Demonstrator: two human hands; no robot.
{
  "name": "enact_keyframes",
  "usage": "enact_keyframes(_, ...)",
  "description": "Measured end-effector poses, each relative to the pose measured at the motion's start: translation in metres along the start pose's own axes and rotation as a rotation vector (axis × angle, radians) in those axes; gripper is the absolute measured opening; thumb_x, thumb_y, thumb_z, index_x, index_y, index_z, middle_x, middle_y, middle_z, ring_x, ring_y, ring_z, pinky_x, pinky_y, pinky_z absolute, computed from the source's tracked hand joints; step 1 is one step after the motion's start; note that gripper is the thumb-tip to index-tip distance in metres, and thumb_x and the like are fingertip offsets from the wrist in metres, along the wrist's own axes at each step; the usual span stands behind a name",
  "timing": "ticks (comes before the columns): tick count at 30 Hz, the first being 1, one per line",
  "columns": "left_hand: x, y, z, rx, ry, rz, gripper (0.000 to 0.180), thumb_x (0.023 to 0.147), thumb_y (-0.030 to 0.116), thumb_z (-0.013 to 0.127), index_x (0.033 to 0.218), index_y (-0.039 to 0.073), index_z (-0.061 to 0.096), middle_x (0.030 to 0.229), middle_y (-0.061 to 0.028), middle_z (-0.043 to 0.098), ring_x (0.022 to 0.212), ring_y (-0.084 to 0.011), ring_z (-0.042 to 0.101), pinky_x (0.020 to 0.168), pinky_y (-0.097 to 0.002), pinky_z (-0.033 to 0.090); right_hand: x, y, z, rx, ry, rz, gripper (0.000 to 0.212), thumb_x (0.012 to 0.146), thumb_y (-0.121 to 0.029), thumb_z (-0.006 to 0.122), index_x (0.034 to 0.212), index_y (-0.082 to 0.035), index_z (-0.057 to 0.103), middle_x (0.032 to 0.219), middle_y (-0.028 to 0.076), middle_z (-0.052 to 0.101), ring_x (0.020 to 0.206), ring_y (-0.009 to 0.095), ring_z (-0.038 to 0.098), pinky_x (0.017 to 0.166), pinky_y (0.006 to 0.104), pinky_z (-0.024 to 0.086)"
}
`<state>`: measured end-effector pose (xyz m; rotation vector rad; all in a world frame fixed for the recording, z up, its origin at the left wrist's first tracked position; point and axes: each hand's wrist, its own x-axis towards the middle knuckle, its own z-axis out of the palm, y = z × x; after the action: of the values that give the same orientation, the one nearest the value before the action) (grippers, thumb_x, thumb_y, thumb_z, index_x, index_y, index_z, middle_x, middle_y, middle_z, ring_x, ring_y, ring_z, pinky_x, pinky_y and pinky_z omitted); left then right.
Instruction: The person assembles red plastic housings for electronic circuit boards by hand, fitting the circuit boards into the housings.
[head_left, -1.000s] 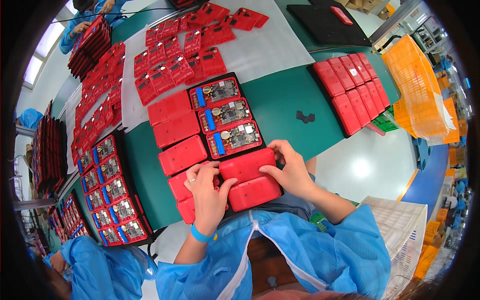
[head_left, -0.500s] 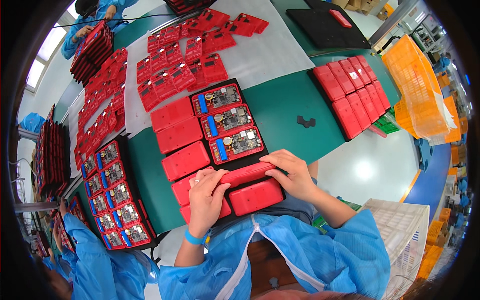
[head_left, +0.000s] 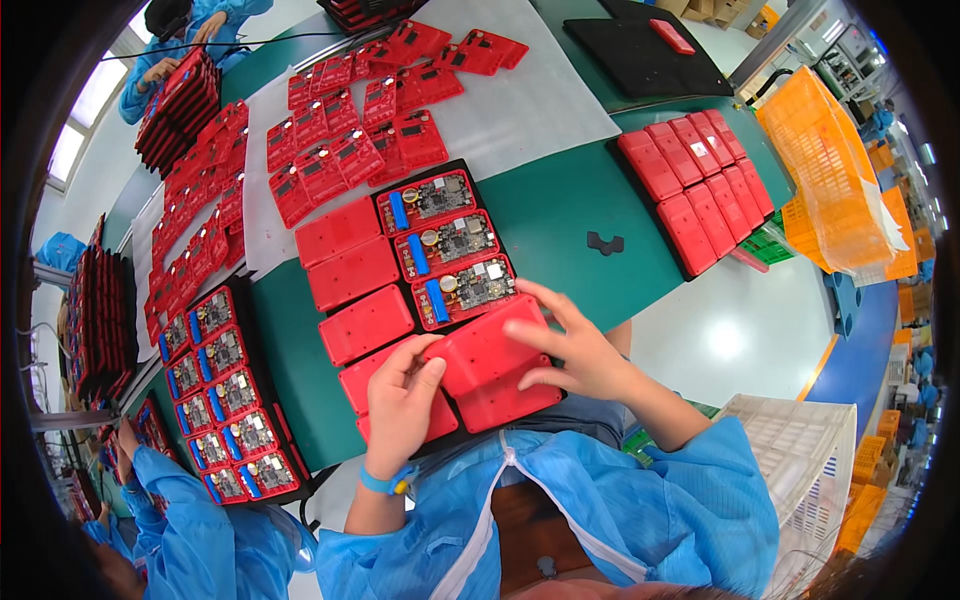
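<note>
A red plastic case is tilted over the near end of a black foam tray, flat back face up. My left hand pinches its left edge between thumb and fingers. At the right end my right hand has its fingers spread, one blurred over the case; whether it touches is unclear. Just beyond, three open cases show circuit boards with blue cylinders. Closed red cases fill the tray's left column. Another red case lies partly beneath the tilted one.
Another tray of closed red cases stands at the right, a tray of open cases at the left. Red case parts lie on white sheeting. A small black piece rests on the green table. Co-workers sit nearby.
The red case has tipped from on edge to nearly flat, its broad back now showing. My right hand has loosened from its right end and spread its fingers; my left still grips.
</note>
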<state>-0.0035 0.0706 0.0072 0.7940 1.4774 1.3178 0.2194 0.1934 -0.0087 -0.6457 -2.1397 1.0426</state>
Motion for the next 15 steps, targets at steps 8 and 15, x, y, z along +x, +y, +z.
enact_keyframes(8, -0.002, 0.008, -0.006, 0.177, -0.054, -0.266, 0.027, 0.106, 0.017, 0.056, 0.125, 0.003, 0.070, 0.099, -0.0058, 0.071, 0.085, -0.0137, 0.068, 0.077, -0.0282, 0.055, 0.006, 0.006, -0.003, -0.282, 0.004, -0.492, 0.037, 0.074, -0.005, 0.078, 0.111, -0.007, 0.074, 0.107, 0.010, 0.073, 0.099, 0.030, 0.071, 0.082, 0.0396, 0.056)
enact_keyframes(15, -0.005, -0.007, 0.001, 0.838, 0.004, 0.605, 0.042, 0.082, 0.007, 0.078, 0.123, 0.000, 0.069, 0.117, -0.0163, 0.070, 0.106, -0.0340, 0.066, 0.092, -0.0398, 0.054, 0.003, 0.019, 0.005, -0.197, -0.080, -0.236, 0.042, 0.076, -0.003, 0.078, 0.117, -0.003, 0.068, 0.115, 0.014, 0.071, 0.103, 0.031, 0.069, 0.084, 0.0408, 0.055)
